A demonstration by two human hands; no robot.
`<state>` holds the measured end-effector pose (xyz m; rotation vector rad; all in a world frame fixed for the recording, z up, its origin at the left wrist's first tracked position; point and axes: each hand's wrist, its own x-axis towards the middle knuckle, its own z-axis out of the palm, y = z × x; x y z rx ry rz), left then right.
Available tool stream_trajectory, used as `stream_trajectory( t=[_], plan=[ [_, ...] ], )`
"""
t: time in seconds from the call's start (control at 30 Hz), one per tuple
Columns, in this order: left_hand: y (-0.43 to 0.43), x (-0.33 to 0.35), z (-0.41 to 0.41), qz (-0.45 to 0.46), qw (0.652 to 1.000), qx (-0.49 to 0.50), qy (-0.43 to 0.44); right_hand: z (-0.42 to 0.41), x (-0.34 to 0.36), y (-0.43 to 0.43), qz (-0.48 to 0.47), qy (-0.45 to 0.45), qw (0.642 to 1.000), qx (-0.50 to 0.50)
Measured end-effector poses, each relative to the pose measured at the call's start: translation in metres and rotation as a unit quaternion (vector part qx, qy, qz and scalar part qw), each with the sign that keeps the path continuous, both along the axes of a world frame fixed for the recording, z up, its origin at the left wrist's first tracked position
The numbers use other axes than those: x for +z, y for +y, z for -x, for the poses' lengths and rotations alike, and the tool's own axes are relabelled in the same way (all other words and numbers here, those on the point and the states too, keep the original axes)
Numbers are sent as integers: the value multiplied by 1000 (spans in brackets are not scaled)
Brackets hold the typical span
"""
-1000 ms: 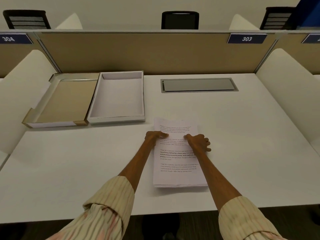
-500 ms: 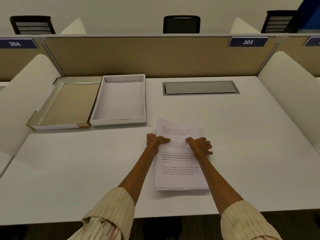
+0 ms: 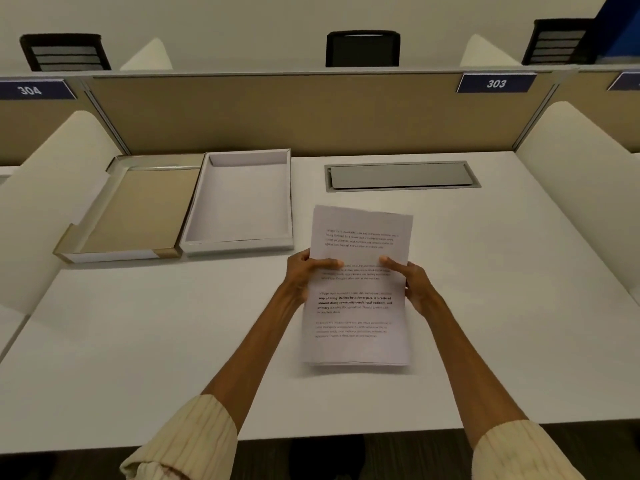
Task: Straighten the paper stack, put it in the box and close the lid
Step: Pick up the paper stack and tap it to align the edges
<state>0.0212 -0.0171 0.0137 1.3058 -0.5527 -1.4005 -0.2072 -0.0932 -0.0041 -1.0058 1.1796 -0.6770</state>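
A stack of printed white paper point(image 3: 356, 313) is held tilted up above the white desk, its lower edge close to the desk top. My left hand point(image 3: 304, 271) grips its left side and my right hand point(image 3: 412, 282) grips its right side, thumbs on the printed face. The open white box point(image 3: 239, 244) lies to the left of the stack, nothing inside it. Its lid point(image 3: 117, 252), brown inside, lies upturned and touches the box's left wall.
A grey cable hatch point(image 3: 401, 176) is set in the desk point(image 3: 502, 306) behind the paper. A tan partition point(image 3: 277, 112) closes the back, and white side dividers point(image 3: 581, 161) flank the desk. Black chairs stand beyond the partition.
The paper stack lay flat on the desk under both hands; now both hands grip its sides and have raised it, top edge lifted and moved toward the back.
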Motion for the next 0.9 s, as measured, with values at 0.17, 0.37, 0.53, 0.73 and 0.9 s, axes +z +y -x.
stream_trajectory(
  t=[0.17, 0.37, 0.53, 0.73, 0.9],
  plan=[
    [-4, 38, -15, 103, 992, 16, -76, -15, 30, 8, 123, -71, 984, -110],
    [12, 40, -30, 169, 973, 57, -145, -33, 47, 27, 190, -93, 972, -103],
    [21, 37, -45, 166, 967, 29, -191, -41, 45, 31, 214, -70, 972, -65],
    [12, 37, -31, 175, 969, 18, -172, -41, 46, 26, 240, -57, 968, -52],
    [14, 15, -19, 194, 960, 88, -184, -43, 41, 24, 247, -60, 966, -46]
  ],
)
